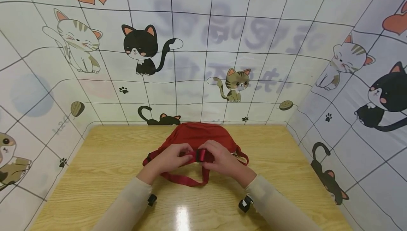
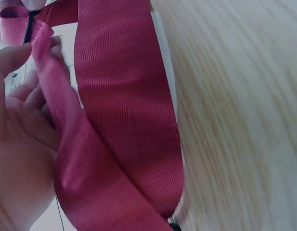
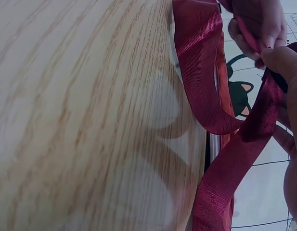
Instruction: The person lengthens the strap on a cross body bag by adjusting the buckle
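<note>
A red fabric bag (image 1: 200, 134) lies at the back of the table, its red webbing strap (image 1: 182, 180) looping toward the front. Both hands hold part of this strap above the near side of the bag. My left hand (image 1: 170, 159) pinches the webbing just left of a small black buckle (image 1: 199, 155). On the buckle's other side, my right hand (image 1: 220, 158) grips the folded strap between thumb and fingers. Seen from the left wrist, the held strap (image 2: 66, 115) runs twisted beside a wider length. The right wrist view shows the buckle partly hidden by the right thumb (image 3: 283, 60).
The wooden table (image 1: 270, 174) stands against white walls printed with grid lines and cartoon cats. Small black pieces (image 1: 245, 203) show by both wrists. A black strap fitting (image 1: 148, 157) sits at the bag's left end.
</note>
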A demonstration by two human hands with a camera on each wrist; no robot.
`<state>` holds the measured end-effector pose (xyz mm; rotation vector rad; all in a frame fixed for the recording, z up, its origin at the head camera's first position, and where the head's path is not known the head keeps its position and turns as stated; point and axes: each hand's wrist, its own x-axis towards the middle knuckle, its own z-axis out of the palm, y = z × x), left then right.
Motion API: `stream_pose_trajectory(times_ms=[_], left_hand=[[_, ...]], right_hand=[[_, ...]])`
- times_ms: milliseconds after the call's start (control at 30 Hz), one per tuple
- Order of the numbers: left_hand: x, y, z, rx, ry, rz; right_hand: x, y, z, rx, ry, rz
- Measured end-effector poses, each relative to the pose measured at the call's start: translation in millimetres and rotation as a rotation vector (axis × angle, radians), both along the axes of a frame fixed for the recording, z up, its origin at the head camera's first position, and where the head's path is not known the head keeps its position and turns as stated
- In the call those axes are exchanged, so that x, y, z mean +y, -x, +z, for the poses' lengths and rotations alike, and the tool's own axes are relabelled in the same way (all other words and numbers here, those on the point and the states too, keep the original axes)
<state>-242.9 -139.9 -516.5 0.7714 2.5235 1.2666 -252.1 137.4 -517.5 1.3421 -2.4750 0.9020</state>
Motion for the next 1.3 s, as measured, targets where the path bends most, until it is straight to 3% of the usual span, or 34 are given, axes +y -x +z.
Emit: stream_pose_trajectory(times_ms=[200, 400, 967, 1300], left_hand=[[-6.9, -0.8, 0.7, -0.085, -0.026, -0.063], [-5.6, 0.2, 2.6, -0.078, -0.052, -0.093], [7.9, 3.2, 6.2, -0.051, -0.045, -0.098], [3.7, -0.8, 7.4, -0.047, -0.028, -0.041]], right_hand=[[0.4, 0.9, -1.2, -0.023, -0.011, -0.011], [-0.2, 1.4, -1.6, -0.037, -0.006, -0.002], [-3.3, 3.3, -1.8, 0.007, 0.019, 0.035], [-3.3, 2.2, -1.1, -0.024, 0.003, 0.004]])
